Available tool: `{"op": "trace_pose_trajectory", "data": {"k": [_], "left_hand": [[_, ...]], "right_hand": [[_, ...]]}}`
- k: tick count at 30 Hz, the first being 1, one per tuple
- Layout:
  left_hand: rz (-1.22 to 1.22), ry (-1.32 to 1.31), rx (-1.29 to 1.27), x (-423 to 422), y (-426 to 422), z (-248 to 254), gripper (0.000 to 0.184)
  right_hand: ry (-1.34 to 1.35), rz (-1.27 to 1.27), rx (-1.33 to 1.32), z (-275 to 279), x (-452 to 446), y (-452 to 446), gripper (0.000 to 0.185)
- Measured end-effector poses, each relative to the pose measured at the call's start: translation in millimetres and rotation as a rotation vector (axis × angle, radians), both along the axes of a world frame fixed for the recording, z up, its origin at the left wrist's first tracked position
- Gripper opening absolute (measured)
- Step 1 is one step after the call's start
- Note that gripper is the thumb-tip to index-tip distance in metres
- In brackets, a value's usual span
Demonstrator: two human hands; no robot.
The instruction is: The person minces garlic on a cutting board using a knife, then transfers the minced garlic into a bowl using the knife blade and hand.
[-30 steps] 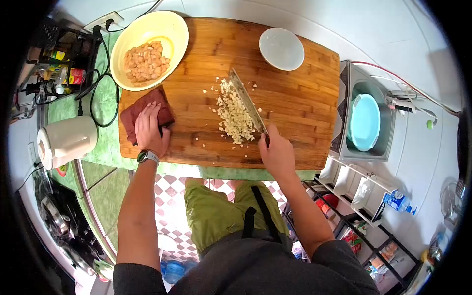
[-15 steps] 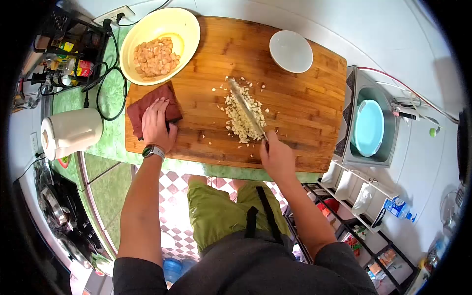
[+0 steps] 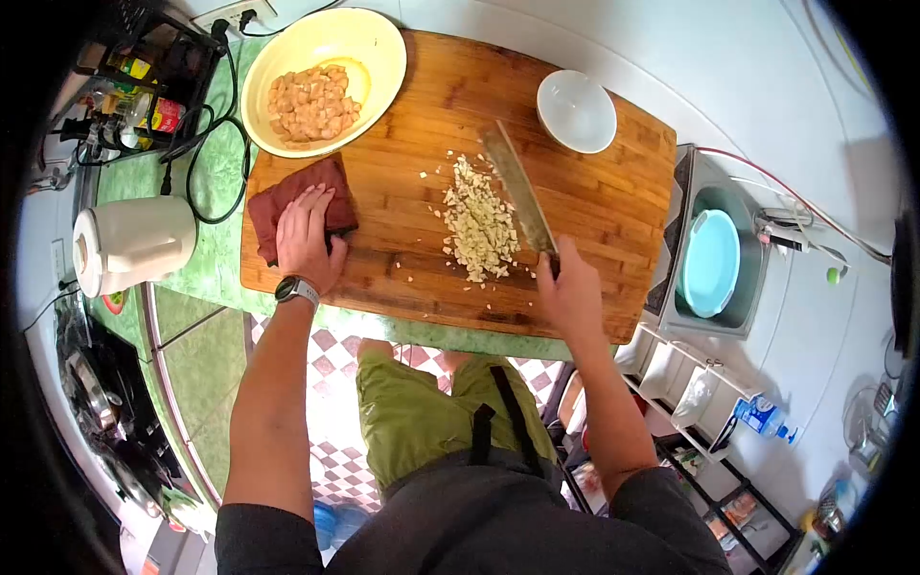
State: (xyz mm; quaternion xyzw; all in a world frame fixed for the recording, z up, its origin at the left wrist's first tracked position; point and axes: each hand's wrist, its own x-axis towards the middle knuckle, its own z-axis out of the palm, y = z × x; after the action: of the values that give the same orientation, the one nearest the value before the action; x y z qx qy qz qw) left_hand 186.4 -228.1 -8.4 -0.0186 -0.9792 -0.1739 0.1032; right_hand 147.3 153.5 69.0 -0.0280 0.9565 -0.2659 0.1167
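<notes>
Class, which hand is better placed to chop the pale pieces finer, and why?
Likely the right hand: it holds the kitchen knife beside the chopped pale pieces, while the left hand rests on the reddish-brown cloth, away from them.

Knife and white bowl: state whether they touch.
Apart: in the head view, bare cutting board shows between the knife and the white bowl.

one knife point(image 3: 522, 192), one cloth point(image 3: 319, 174), one board point(image 3: 594, 230), two bowls point(image 3: 576, 111), one basin point(image 3: 710, 264)
</notes>
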Motion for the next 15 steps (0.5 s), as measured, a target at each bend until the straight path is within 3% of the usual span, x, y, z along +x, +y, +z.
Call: {"op": "trace_pose_trajectory", "data": {"k": [5, 15], "left_hand": [[0.014, -0.014, 0.000, 3, 0, -3, 0.072], [0.008, 0.007, -0.013, -6, -4, -2, 0.072]], "right_hand": [[0.031, 0.014, 0.063, -21, -3, 16, 0.019], [-0.051, 0.073, 0.033, -12, 16, -9, 0.018]]}}
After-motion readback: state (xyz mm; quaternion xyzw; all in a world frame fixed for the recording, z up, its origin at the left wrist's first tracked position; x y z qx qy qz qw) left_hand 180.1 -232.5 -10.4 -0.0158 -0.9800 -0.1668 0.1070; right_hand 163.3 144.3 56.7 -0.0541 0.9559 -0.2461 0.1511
